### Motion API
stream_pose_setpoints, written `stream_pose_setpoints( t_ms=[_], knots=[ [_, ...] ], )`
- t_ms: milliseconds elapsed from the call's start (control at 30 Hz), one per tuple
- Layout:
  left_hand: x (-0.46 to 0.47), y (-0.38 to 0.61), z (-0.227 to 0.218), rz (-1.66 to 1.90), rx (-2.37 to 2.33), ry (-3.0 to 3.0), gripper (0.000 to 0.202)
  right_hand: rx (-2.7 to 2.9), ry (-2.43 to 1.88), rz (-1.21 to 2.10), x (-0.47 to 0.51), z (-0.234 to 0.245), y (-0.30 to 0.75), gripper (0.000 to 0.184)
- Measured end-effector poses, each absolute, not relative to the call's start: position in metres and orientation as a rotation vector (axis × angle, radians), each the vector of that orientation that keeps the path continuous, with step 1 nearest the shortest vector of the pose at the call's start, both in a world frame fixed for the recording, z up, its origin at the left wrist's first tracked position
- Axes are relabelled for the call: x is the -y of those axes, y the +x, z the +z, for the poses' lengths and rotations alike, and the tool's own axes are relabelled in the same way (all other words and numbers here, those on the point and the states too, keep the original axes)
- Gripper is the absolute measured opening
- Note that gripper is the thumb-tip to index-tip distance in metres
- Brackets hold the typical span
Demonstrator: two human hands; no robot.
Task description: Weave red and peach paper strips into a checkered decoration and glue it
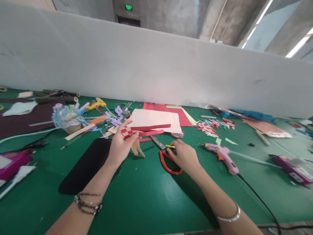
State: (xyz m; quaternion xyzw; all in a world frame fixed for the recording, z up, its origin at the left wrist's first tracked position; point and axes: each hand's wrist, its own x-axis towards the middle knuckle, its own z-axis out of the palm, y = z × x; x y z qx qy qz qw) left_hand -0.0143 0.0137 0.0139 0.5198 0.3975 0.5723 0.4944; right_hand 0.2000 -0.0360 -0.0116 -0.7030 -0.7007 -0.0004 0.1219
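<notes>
My left hand pinches a small piece of red and cream checkered woven paper, raised above the table. Long red paper strips stick out from it to the right, and cream strips hang below. My right hand is curled over one handle of a pair of scissors at the table surface. The other red handle loop shows in front of the hand, and the blades point away to the left. A small yellow part shows by the fingertips; what it belongs to is unclear.
Cream and red paper sheets lie behind my hands. Paper scraps and a pink glue gun with a cord are to the right. A black pouch-like thing lies left. A white partition stands behind the green table.
</notes>
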Motion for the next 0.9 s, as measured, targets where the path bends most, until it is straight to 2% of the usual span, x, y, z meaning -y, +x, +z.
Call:
stream_pose_setpoints(
  t_ms=[67,200,300,367,433,567,667,733,867,900],
  knots=[
    [-0.012,-0.013,0.016,1.325,-0.962,1.284,0.039,1.998,-1.873,-0.027,0.036,-0.009,0.201,0.018],
    [-0.009,-0.012,0.016,1.228,-0.936,1.337,0.048,1.932,-1.386,0.057,0.040,0.000,0.198,0.034],
    [-0.007,-0.012,0.015,1.170,-0.909,1.364,0.057,1.922,-1.256,0.067,0.046,0.003,0.192,0.040],
    [-0.003,-0.010,0.016,1.146,-0.907,1.424,0.055,1.941,-1.267,0.000,0.049,0.004,0.188,0.041],
    [0.002,-0.007,0.020,1.123,-0.908,1.498,0.051,1.987,-1.309,-0.063,0.051,0.002,0.184,0.039],
    [0.012,0.000,0.025,1.058,-0.861,1.584,0.049,2.071,-1.352,0.029,0.051,-0.003,0.179,0.017],
    [0.014,0.001,0.022,1.035,-0.834,1.670,0.050,2.039,-1.295,0.158,0.050,-0.006,0.178,0.017],
    [0.013,0.000,0.020,1.028,-0.842,1.716,0.043,1.958,-1.257,0.231,0.050,-0.007,0.179,0.016],
    [0.011,-0.003,0.022,1.035,-0.874,1.769,0.004,1.744,-1.277,0.420,0.049,-0.004,0.179,0.018],
    [0.011,-0.004,0.023,1.024,-0.878,1.774,0.013,1.703,-1.292,0.470,0.049,-0.003,0.179,0.019]
  ],
)
